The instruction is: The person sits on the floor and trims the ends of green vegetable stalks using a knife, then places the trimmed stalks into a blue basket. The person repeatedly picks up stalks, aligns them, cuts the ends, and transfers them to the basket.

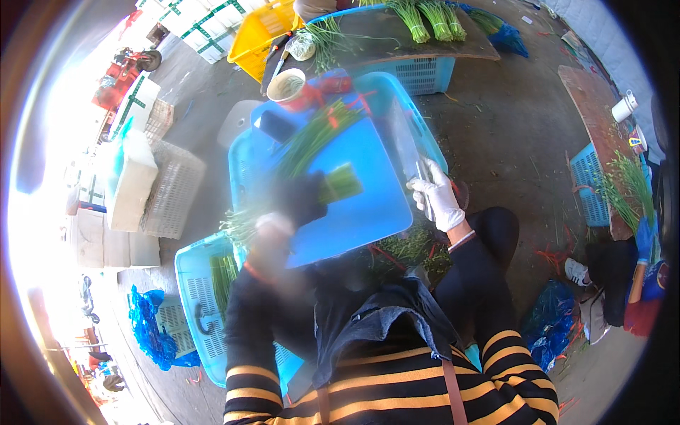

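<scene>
My left hand, in a dark glove and blurred, is closed around a bundle of green flower-stalk vegetables above a blue cutting board. The cut ends of the bundle stick out to the right of the glove, and thin stalks also show left of my wrist. In my right hand, gloved in white, is the handle of a broad-bladed kitchen knife; its blade points up and away, over the board's right edge. Red ties lie near the far end of the stalks.
The board lies on a light-blue crate. Beyond stand a white-and-red tub and a low table with tied green bundles. A crate is at left, foam boxes farther left. A co-worker's gloved hand holds stalks at right.
</scene>
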`<state>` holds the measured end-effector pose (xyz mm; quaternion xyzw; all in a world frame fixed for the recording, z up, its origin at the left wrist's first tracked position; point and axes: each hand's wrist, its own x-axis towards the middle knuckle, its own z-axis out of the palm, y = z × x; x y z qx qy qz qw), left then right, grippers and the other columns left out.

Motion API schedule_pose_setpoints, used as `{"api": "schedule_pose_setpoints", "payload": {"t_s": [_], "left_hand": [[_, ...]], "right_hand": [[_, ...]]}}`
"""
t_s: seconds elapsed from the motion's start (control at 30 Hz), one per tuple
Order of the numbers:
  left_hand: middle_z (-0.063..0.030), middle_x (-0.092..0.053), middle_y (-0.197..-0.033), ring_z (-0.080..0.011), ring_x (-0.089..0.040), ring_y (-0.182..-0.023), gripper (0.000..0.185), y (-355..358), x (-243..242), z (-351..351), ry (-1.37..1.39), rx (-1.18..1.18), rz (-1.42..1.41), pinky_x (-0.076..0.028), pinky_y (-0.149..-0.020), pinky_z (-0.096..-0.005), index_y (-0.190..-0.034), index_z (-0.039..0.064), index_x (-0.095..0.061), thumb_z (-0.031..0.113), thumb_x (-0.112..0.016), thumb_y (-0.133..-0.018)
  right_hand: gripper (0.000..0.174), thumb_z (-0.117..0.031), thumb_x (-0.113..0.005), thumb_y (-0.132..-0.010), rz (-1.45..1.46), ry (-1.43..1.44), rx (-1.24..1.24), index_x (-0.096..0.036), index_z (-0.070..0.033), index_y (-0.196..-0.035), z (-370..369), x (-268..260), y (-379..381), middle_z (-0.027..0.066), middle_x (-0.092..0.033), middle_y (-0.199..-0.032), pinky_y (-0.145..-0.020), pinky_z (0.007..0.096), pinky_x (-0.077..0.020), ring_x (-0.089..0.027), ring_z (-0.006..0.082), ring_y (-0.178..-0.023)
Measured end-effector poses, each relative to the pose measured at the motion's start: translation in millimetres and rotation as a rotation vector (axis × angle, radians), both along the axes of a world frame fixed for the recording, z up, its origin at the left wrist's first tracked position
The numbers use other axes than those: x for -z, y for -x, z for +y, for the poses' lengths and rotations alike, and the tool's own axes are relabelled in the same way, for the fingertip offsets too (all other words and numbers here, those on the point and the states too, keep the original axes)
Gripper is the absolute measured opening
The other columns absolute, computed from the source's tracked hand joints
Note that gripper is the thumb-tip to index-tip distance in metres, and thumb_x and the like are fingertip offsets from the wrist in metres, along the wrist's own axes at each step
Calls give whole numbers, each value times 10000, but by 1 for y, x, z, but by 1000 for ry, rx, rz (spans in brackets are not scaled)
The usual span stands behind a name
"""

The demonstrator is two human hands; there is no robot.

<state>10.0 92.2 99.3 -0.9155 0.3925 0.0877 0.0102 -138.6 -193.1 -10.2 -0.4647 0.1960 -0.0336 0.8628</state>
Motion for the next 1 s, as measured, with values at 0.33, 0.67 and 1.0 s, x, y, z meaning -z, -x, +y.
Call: {"api": "schedule_pose_setpoints", "payload": {"t_s": [0.33,0.67,1.0], "left_hand": [[-187,-706,-1103,-417,-693,-1023,699,-16,133,-78,220,-163,-58,-570,-854,-514,-1308,133,-574,360,-860,-712],[-166,-741,-1026,-404,-712,-970,514,-18,104,-76,343,-214,70,-578,-803,-504,-1200,110,-630,301,-810,-758],[-172,-730,-965,-394,-711,-886,309,0,111,-94,497,-160,11,-572,-767,-505,-1050,101,-679,283,-745,-808]], "right_hand": [[765,14,-733,-927,-4,36,-83,-428,-118,-1616,17,-5,41,-1,-614,-879,-468,235,-417,-520,52,-555],[686,-7,-708,-934,-27,435,-167,-498,-101,-1580,38,5,37,92,-677,-1346,-841,257,-529,-640,106,-1026],[662,5,-739,-904,-95,632,-76,-533,-26,-1533,33,4,47,158,-693,-1376,-995,290,-533,-680,137,-1155]]}}
